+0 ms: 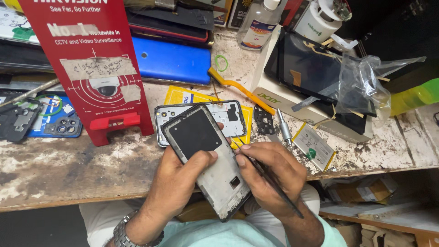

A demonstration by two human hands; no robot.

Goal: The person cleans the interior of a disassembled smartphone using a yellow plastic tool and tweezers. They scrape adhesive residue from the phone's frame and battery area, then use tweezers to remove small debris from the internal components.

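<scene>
My left hand (177, 180) grips an opened phone frame (208, 160), a grey chassis with a black square pad at its upper end, tilted above the bench edge. My right hand (270, 171) pinches a thin black tool (276, 187) like tweezers, its tip resting near the frame's right edge. A second opened phone body (228, 114) lies flat on the bench just behind the held frame, on a yellow packet (180, 96).
A red printed box (93, 64) stands at left. A blue phone back (173, 61), an orange-handled brush (242, 91), a screwdriver (286, 130), a flat battery (314, 148), a clear bottle (256, 23), a plastic bag (366, 82) and a white box (283, 100) holding dark screens crowd the worn bench (64, 169).
</scene>
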